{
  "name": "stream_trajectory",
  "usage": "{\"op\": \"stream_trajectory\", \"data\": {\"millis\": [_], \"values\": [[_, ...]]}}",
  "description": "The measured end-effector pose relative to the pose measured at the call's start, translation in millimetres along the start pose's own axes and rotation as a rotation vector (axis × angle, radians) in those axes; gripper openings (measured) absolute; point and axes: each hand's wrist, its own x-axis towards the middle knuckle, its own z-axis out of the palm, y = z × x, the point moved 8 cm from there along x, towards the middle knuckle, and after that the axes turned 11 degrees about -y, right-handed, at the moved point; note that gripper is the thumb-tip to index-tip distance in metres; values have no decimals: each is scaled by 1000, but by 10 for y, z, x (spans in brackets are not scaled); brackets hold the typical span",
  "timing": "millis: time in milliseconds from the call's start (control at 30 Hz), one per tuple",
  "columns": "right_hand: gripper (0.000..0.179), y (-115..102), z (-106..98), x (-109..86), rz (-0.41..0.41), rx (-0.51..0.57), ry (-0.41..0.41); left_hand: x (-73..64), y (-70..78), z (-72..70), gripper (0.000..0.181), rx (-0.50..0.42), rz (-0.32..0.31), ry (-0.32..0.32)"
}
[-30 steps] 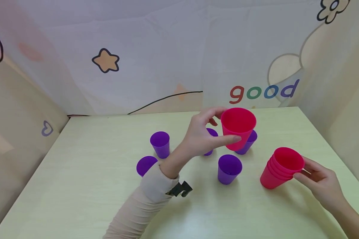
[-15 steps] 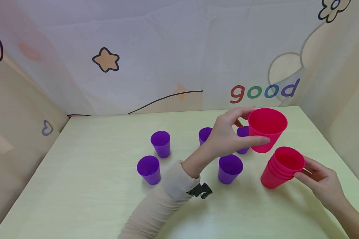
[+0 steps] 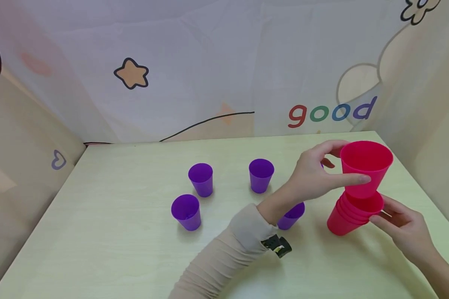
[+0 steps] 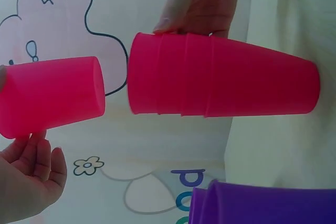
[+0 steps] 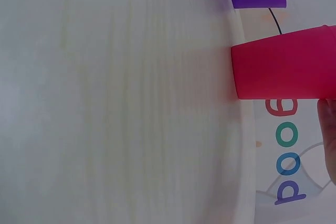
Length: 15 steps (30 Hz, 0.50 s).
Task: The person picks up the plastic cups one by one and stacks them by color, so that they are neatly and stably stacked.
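My left hand (image 3: 316, 174) pinches a pinkish-red plastic cup (image 3: 364, 178) by its side, thumb in front and fingers behind. That cup is upright, its base overlapping the mouth of a nested stack of matching cups (image 3: 344, 218) in the head view. From the left wrist view, a gap shows between the held cup (image 4: 55, 95) and the rim of the stack (image 4: 252, 80). With thumb and fingers, my right hand (image 3: 407, 232) holds the stack near its top rims from the right. The stack stands on the table; the right wrist view shows only its lower part (image 5: 283, 69).
Several purple cups stand upright on the pale table (image 3: 108, 232): one back left (image 3: 202, 180), one back centre (image 3: 261, 176), one front left (image 3: 187, 214). My left forearm partly covers another purple cup (image 3: 289, 218). A printed cloth (image 3: 206, 70) hangs behind.
My left hand has carried its cup rightward, from over the purple cups to above the stack. The right hand and stack have stayed almost still.
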Motion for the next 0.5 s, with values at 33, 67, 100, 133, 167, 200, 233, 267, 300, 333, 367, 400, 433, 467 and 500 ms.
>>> {"op": "stream_trajectory", "data": {"millis": [33, 67, 100, 133, 167, 200, 233, 267, 300, 333, 367, 400, 433, 467, 500], "values": [[51, -1, -1, -1, -4, 4, 1, 13, -11, 24, 54, 22, -14, -8], [51, -2, -1, -1, -9, 14, 2, 26, -23, 45, 55, 41, -24, -16], [52, -4, -1, -2, -15, 26, 2, 39, -36, 67, 56, 54, -34, -26], [51, -5, 2, -2, -24, 50, 2, 50, -49, 87, 57, 68, -44, -35], [52, -6, 4, 0, -33, 68, 0, 59, -62, 105, 57, 79, -53, -43], [52, -8, 7, 1, -41, 82, -1, 65, -75, 120, 58, 87, -56, -48], [53, -10, 10, 5, -50, 102, -3, 69, -89, 134, 58, 88, -58, -53], [53, -13, 13, 9, -60, 122, -5, 72, -103, 147, 57, 87, -58, -57], [53, -17, 17, 11, -71, 147, -10, 75, -117, 162, 57, 88, -62, -62], [52, -21, 21, 13, -80, 169, -16, 76, -130, 176, 57, 90, -66, -67], [52, -25, 23, 13, -82, 171, -19, 76, -143, 190, 57, 93, -69, -73], [52, -27, 24, 12, -80, 166, -21, 75, -157, 204, 58, 98, -73, -79], [52, -29, 25, 11, -80, 171, -25, 73, -174, 218, 58, 100, -78, -85], [51, -27, 24, 7, -75, 165, -26, 71, -193, 232, 58, 104, -84, -91], [51, -24, 24, 4, -69, 163, -27, 72, -212, 245, 59, 107, -91, -97]]}}
